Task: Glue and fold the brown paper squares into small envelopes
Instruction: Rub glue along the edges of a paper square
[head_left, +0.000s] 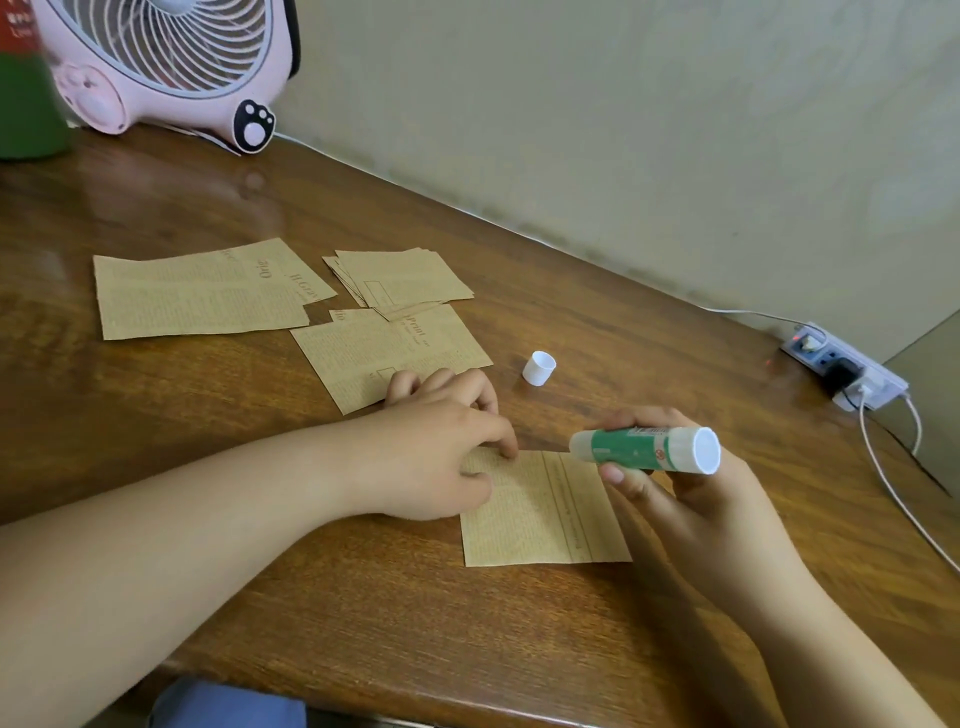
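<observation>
L hand (441, 447) pins paper square (545, 512); R hand (691, 499) grips glue stick (644, 450).

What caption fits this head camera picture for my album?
Left hand steadies a brown paper square while the right hand holds an uncapped glue stick.

A single head-worn view looks forward and steeply down from just above the person's chest. It sits close: both forearms enter from the bottom edge, and the left grip (441, 441) and right grip (675, 467) lie near the frame's middle. The wide lens bends the table (311, 597), whose far edge runs diagonally beyond the grips against a wall (623, 130). There is no second view to overlap it.
</observation>
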